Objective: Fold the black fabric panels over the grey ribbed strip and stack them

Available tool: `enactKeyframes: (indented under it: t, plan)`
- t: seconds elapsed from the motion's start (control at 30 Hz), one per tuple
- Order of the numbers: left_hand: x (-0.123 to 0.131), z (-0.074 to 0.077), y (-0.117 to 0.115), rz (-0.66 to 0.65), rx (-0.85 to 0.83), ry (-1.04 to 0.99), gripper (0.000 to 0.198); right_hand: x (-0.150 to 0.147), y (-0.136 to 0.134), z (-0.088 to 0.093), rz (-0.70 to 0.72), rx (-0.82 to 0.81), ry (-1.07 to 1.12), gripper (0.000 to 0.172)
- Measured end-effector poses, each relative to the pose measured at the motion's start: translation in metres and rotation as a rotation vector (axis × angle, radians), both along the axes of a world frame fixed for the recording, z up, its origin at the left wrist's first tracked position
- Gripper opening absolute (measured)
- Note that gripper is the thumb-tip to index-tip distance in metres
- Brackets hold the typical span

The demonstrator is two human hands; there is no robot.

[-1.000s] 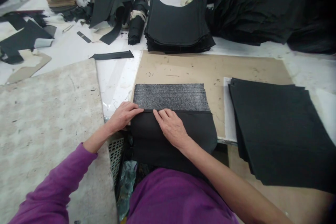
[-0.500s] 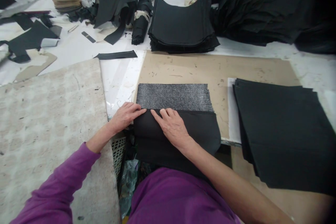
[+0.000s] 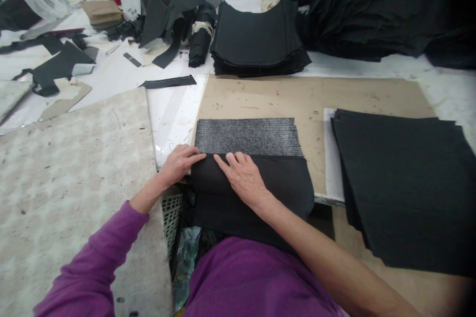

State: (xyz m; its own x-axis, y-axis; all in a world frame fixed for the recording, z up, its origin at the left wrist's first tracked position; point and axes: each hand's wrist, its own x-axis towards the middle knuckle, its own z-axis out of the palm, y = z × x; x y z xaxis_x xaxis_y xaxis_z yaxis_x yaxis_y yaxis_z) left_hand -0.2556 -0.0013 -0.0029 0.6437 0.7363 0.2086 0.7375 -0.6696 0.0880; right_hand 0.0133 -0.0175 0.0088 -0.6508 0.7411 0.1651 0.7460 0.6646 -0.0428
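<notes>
A black fabric panel (image 3: pixel 219 193) lies along the table's front edge and hangs down toward my lap. It overlaps a stack of grey speckled pieces (image 3: pixel 245 136), whose far edges show in fine steps. My left hand (image 3: pixel 182 161) is closed at the panel's far left corner, one digit pointing right along its straight edge. Close beside it, my right hand (image 3: pixel 243 178) presses on the same edge with one digit stretched to the left and the other fingers curled. Parts of both hands' grips are hidden beneath them.
Black cut panels (image 3: pixel 405 183) are stacked at right, overhanging the table. Another black stack (image 3: pixel 256 34) and a tied black roll (image 3: pixel 201 34) stand behind. A stained pale board (image 3: pixel 74 183) covers the left side. A plastic crate (image 3: pixel 171 218) sits below the table edge.
The view has shifted slightly, so the background sits a little lower and farther right at left. Both hands stay at the same place on the black fabric panel's edge.
</notes>
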Motion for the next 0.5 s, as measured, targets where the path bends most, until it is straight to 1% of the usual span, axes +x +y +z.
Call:
enactKeyframes:
  t: [0.13,0.27,0.33,0.4,0.43,0.5]
  plan:
    - [0.001,0.008,-0.002,-0.037,-0.009,0.117,0.037,-0.001,0.0,0.001,0.001,0.009,0.011,0.046]
    - [-0.007,0.015,-0.01,-0.032,-0.026,0.157,0.043,0.0,0.0,0.0,0.004,0.023,0.028,0.045]
    - [-0.012,0.02,-0.018,0.01,-0.022,0.17,0.043,0.0,0.0,0.0,0.007,0.029,0.04,0.046]
    - [-0.011,0.025,-0.026,0.089,0.012,0.177,0.041,0.001,-0.001,-0.001,0.012,0.036,0.05,0.046]
    - [-0.007,0.027,-0.03,0.139,0.04,0.17,0.038,0.001,-0.001,-0.002,0.015,0.041,0.054,0.046]
    - [0.009,0.028,-0.036,0.226,0.085,0.116,0.034,0.0,-0.002,-0.002,0.016,0.054,0.059,0.046]
